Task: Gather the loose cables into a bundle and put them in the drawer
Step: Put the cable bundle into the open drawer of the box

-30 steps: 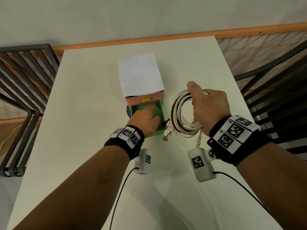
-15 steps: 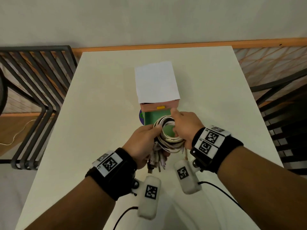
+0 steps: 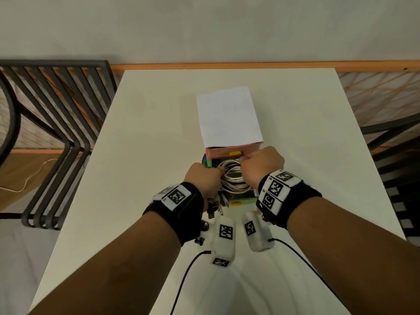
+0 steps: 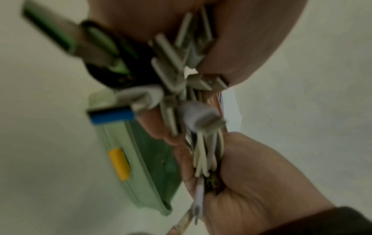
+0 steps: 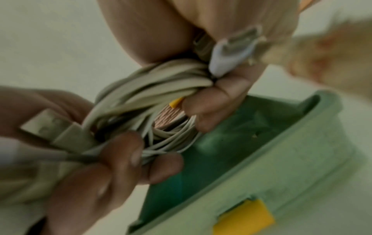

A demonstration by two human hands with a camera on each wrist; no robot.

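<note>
Both hands, left and right, gripped the cable bundle over the green drawer; only wrist views showed curled fingers.

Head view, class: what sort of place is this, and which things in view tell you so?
Probably an indoor room set up for recording: a plain white table against a bare wall with wooden trim, dark metal slatted chairs beside it, and a small set of desktop drawers.

cables: smooth pale plastic sheath, slight sheen
plugs: white plastic bodies, dull metal tips
drawer: matt green plastic, yellow plastic handle
tabletop: smooth matt off-white
sheet: white paper, matt
wristbands: black cloth
</note>
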